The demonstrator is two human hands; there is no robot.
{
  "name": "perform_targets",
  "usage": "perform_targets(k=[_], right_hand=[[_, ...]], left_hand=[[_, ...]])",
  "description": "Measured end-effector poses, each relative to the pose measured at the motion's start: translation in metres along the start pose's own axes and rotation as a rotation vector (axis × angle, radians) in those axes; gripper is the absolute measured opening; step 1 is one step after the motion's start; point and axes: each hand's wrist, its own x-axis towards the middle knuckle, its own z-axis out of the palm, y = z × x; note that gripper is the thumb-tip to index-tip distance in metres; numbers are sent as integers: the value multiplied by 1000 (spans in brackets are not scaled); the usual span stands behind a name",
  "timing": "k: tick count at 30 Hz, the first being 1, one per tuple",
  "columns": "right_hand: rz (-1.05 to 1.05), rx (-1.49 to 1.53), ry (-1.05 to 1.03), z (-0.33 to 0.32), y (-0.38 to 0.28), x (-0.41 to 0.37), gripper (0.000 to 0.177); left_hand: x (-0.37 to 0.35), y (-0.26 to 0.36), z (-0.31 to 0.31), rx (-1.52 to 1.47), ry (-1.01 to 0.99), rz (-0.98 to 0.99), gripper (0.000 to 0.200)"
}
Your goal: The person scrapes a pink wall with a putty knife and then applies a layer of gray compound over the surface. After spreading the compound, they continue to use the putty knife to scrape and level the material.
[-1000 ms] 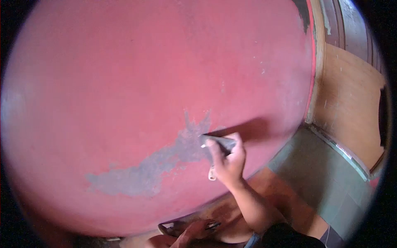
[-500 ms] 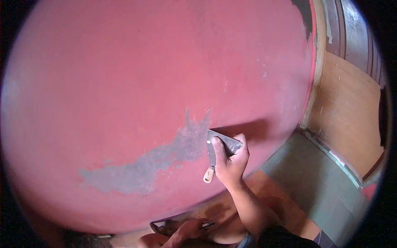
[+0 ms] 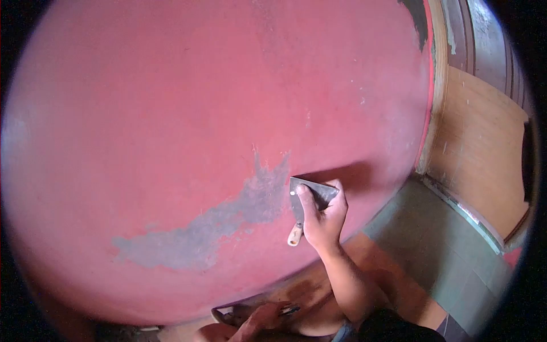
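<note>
In my right hand is a putty knife, held by its blade with the thumb pressed flat on the metal. The knife's pale handle sticks out below, outside the grip. One corner of the blade is at the red wall, just right of a grey patch with ragged edges. Low in the view, my left hand is dim and partly in shadow, its fingers closed around a small dark thing that I cannot make out.
A tan wooden board leans at the right, beside a pale wooden edge strip. Grey-green floor tiles and an orange-brown floor strip lie below. Another dark patch marks the wall's upper right.
My right hand with the putty knife has shifted slightly right, and the knife's handle has swung a little upward. The left hand has moved slightly right in view.
</note>
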Motion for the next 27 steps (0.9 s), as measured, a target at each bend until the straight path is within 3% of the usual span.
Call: perform_targets(k=[3, 6, 8, 10, 11, 13, 20, 23, 27], right_hand=[[-30, -66, -76, 1, -2, -10, 27], [97, 18, -256, 6, -9, -20, 28], [15, -1, -222, 8, -3, -21, 29], [-36, 11, -160, 12, -1, -20, 30], [54, 51, -119, 12, -1, -22, 31], [-37, 5, -66, 13, 0, -21, 30], [-31, -35, -132, 11, -4, -20, 31], [-22, 11, -19, 9, -4, -14, 30], [-29, 33, -27, 5, 4, -11, 27]], left_hand=[[2, 23, -12, 7, -41, -34, 61], [-3, 43, -29, 13, -87, -43, 61], [-7, 49, -35, -9, -143, -80, 62], [-8, 26, -15, 55, -58, -68, 62], [-7, 18, -8, 84, -15, -59, 62], [-9, 34, -21, 44, -40, -100, 62], [-7, 51, -35, 50, -90, -31, 59], [-10, 54, -38, -23, -153, -143, 60], [-1, 21, -13, -8, -38, -33, 59]])
